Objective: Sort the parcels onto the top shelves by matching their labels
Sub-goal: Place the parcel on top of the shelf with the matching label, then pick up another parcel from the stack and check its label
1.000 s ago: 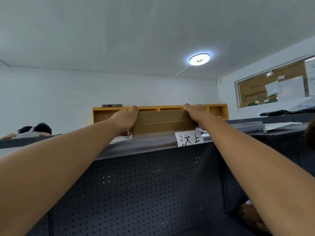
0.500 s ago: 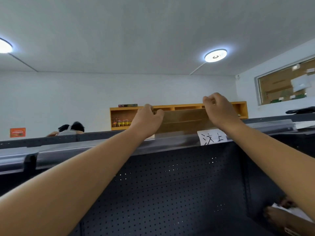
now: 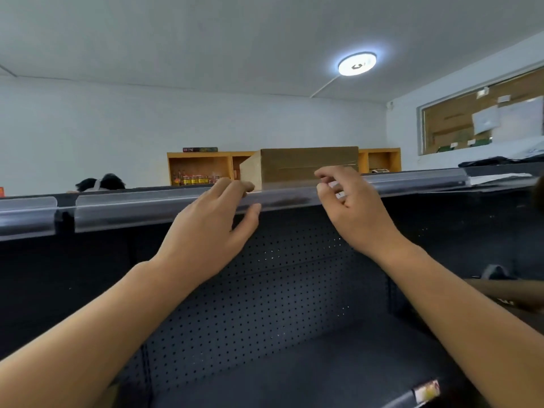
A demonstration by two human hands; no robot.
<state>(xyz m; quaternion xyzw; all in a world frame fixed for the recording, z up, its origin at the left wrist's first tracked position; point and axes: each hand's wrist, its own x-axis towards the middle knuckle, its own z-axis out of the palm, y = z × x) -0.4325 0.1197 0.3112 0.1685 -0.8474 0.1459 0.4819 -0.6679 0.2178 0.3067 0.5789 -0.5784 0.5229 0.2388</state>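
A brown cardboard parcel (image 3: 306,166) sealed with tape stands on the top shelf (image 3: 141,206) of a dark metal rack, behind the clear plastic label strip on the shelf's front edge. My left hand (image 3: 212,225) hovers just below and left of the parcel, fingers spread, holding nothing. My right hand (image 3: 350,204) is in front of the strip at the parcel's right end, fingers loosely curled and apart, covering the white shelf label. Neither hand touches the parcel.
Below the shelf runs a dark perforated back panel (image 3: 279,290) and a lower shelf (image 3: 294,378). More parcels and papers (image 3: 500,169) lie on the top shelf to the right. A person's head (image 3: 100,182) shows beyond the rack at left, before an orange wall cabinet (image 3: 200,169).
Both hands have let go of the parcel and drawn back and down from it. The parcel now stands free on the top shelf, and my right hand covers the white label.
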